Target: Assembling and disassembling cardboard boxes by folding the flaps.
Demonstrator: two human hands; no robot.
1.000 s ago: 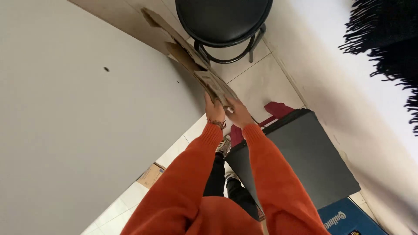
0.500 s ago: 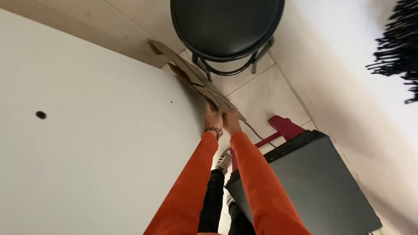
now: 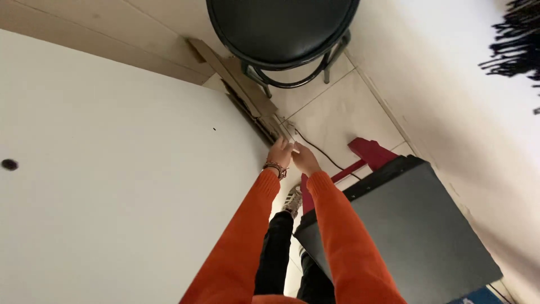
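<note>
Both my arms in orange sleeves reach forward and down. My left hand, with a bracelet on its wrist, and my right hand meet at the near end of a long flat strip of brown cardboard. Both hands grip that end, with a small white piece between the fingertips. The cardboard runs away from me along the edge of a big white panel, toward the black round stool.
A dark grey flat board lies on a red frame at the right. A thin black cable crosses the pale floor tiles. A white wall rises at right, with dark fringe hanging. My legs and shoe show below.
The cardboard strip has gone from raised in the air down to the edge of the white panel. My hands moved lower and farther forward with it.
</note>
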